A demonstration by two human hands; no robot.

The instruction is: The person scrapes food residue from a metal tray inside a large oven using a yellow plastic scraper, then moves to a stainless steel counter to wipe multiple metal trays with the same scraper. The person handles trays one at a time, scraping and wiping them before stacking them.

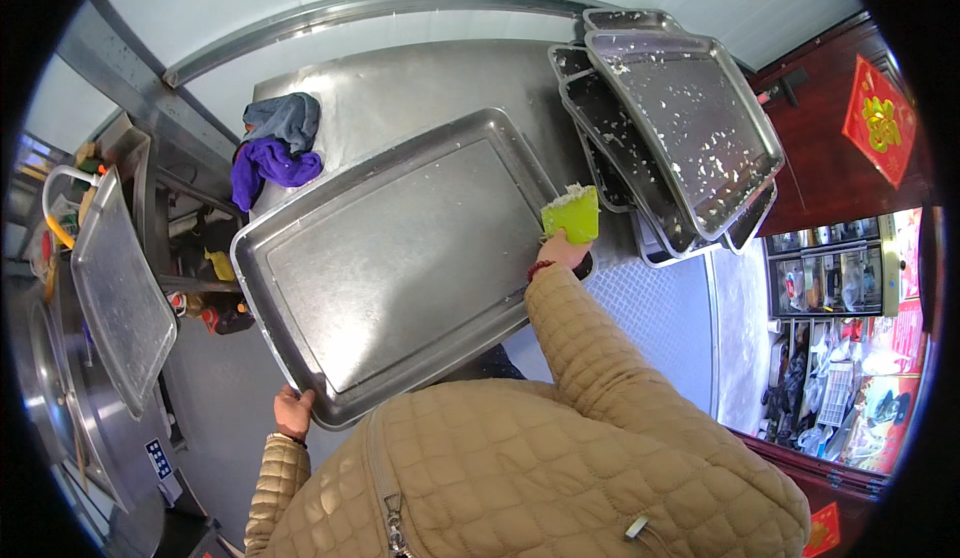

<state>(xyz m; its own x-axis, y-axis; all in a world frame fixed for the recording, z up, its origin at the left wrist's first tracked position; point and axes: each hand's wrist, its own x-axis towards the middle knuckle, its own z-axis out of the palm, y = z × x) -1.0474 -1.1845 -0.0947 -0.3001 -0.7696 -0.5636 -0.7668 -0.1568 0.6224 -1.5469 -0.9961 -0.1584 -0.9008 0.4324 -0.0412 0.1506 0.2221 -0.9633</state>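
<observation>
A large rectangular metal tray (405, 258) lies aslant before me, its inside almost bare with a few small specks. My left hand (293, 412) grips its near left corner, thumb over the rim. In my right hand (564, 250), at the tray's right end, is a green plastic scraper (576, 215) with pale crumbly residue along its far edge. To the right of it stands an uneven stack of metal trays (686, 130), the top one spotted with white flakes. A purple cloth (276, 171) and a grey-blue cloth (283, 119) lie bunched beyond the tray's left end.
The steel table (420, 77) reaches back towards a pale wall. Another metal tray (124, 288) leans at the left near a steel counter, with bottles (225, 318) low beside it. A dark red door (814, 137) and crowded shelves (832, 348) stand on the right.
</observation>
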